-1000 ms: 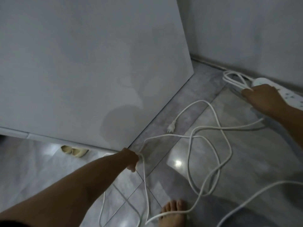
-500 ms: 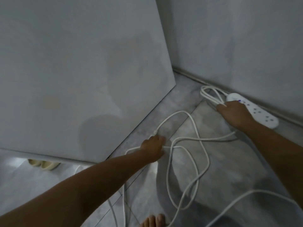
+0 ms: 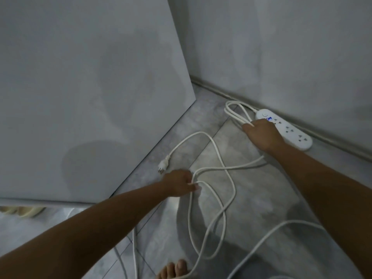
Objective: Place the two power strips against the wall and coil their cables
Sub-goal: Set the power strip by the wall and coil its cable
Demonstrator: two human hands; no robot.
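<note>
A white power strip (image 3: pixel 289 131) lies on the floor along the base of the right wall, a blue light showing near its switch end. My right hand (image 3: pixel 261 135) presses down on a small coil of its white cable (image 3: pixel 234 112) just left of the strip. The rest of that cable (image 3: pixel 219 170) sprawls in loose loops across the grey floor, ending in a plug (image 3: pixel 163 165). My left hand (image 3: pixel 180 185) is closed around a stretch of the cable just right of the plug. Only one strip is in view.
A large grey panel (image 3: pixel 90 87) leans at the left, its lower edge meeting the floor. Another white cable (image 3: pixel 267 236) arcs in from the bottom right. My bare toes (image 3: pixel 175 268) show at the bottom edge. Pale slippers (image 3: pixel 22 211) sit under the panel at far left.
My left hand has moved up and right along the cable, from the panel's corner to beside the plug. The right hand stays on the coil; the view has shifted right, showing the whole strip.
</note>
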